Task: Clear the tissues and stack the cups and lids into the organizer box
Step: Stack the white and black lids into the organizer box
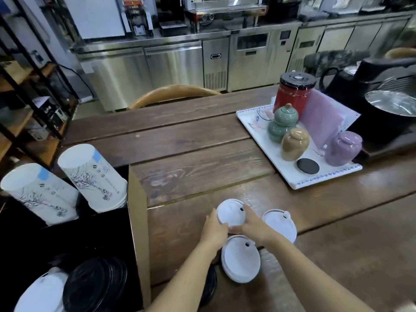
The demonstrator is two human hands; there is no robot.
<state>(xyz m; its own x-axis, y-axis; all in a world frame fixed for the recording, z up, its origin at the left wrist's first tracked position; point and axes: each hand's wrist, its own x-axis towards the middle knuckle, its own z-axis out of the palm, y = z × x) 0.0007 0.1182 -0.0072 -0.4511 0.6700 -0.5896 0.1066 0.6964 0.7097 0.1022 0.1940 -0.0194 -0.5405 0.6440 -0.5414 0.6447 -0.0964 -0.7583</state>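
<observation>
Three white cup lids lie close together on the wooden table near its front. Both hands grip the far lid [230, 213]: my left hand [213, 228] on its left edge, my right hand [254, 224] on its right edge. A second white lid [281, 224] lies to the right, and a third white lid [240, 260] lies nearer me. The organizer box [137, 212] stands at the left. It holds two upside-down stacks of printed white paper cups [94, 176], a stack of black lids [96, 287] and white lids [42, 291]. More black lids [209, 287] show under my left forearm.
A white tray [290, 172] at the right carries green, tan and purple ceramic jars [295, 143], a red canister [292, 95] and a black coaster. A black appliance with a steel pot [391, 102] stands behind it. A wooden chair back [173, 92] sits across the table.
</observation>
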